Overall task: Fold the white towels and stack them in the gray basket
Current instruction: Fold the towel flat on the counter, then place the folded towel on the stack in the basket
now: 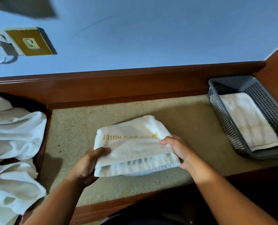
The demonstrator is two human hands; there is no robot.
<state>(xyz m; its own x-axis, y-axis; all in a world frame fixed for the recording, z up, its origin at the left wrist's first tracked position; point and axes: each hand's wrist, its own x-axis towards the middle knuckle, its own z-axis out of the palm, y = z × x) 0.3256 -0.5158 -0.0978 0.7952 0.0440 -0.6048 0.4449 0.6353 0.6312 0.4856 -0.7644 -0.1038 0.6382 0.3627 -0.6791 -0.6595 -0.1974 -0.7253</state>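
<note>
Towel (135,148), folded, is at the middle of the surface (183,120), left hand (89,163) and right hand (175,148) gripping its two side edges, while a second towel (248,120) lies in the basket (224,111).

Only the arms and a strip of clothing show. The left hand (88,164) and the right hand (179,150) are bare, and so are both wrists. The left forearm (62,197) and the right forearm (219,190) are uncovered all the way to the near edge, smooth in outline, and the wide lens makes them look broader the nearer they come. The left forearm sits in deeper shade; the right one catches more light along its far side. Between them, at the near edge, lies a dark garment (143,218), navy or black, too dim to tell its cut or cloth. A pale speck (190,222) shows on it towards the right, too small to identify.
</note>
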